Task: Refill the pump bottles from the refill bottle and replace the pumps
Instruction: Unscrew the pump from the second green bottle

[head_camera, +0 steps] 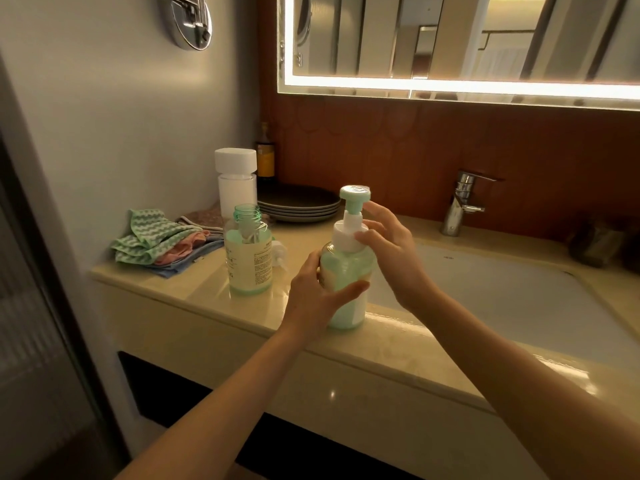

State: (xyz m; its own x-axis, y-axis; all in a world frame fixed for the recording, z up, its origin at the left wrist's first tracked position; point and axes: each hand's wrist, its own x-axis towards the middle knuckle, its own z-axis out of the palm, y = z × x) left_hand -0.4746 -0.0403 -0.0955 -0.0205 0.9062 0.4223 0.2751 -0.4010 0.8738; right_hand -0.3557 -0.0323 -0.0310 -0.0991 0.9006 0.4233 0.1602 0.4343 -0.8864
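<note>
Head-camera view over a bathroom vanity: a person steadies a green pump bottle (346,282) standing on the front lip of the cream countertop (194,282), just left of the white sink basin (502,289). The left hand (311,296) wraps the bottle's body, thumb laid across its front and fingers curled behind. The right hand (391,251) meets the white pump collar (348,233), thumb and one or two fingertips pinching it while the remaining fingers fan out loosely; how firmly they grip is hard to judge from this angle. The mint pump head (355,195) stands upright above the collar.

To the left, a second bottle (249,251) stands open-necked on the counter, partly filled with pale green liquid, with a loose white pump (280,252) lying just behind it. Farther back stand a white-capped refill bottle (236,181), a stack of dark plates (301,206) and a pile of folded cloths (162,240). A chrome faucet (462,202) rises behind the basin.
</note>
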